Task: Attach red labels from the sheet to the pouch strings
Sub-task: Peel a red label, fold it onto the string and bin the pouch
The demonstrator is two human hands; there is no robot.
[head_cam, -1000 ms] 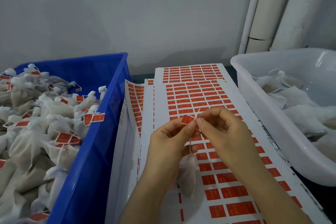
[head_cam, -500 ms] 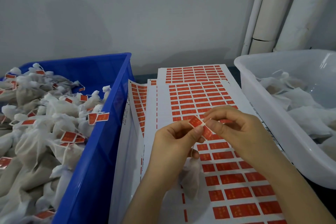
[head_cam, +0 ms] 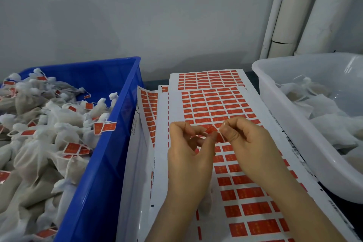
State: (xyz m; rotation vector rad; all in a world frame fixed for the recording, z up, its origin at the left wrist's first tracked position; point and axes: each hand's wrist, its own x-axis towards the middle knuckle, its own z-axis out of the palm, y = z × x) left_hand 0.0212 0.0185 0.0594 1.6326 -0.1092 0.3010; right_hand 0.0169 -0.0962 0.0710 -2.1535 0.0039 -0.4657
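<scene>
Label [head_cam: 211, 130] is now half-folded over string [head_cam: 221, 135], flat a second ago. Left hand [head_cam: 188, 155] and right hand [head_cam: 249, 143] both pinch it; fold needs pressing shut.

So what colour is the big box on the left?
Blue. The big plastic crate shows best in the head view.

The small white mesh pouch [head_cam: 207, 200] hangs mostly hidden behind the left hand [head_cam: 188, 161] — only a sliver shows. Print on the red rectangular labels [head_cam: 263, 227] is too blurred to read.
</scene>
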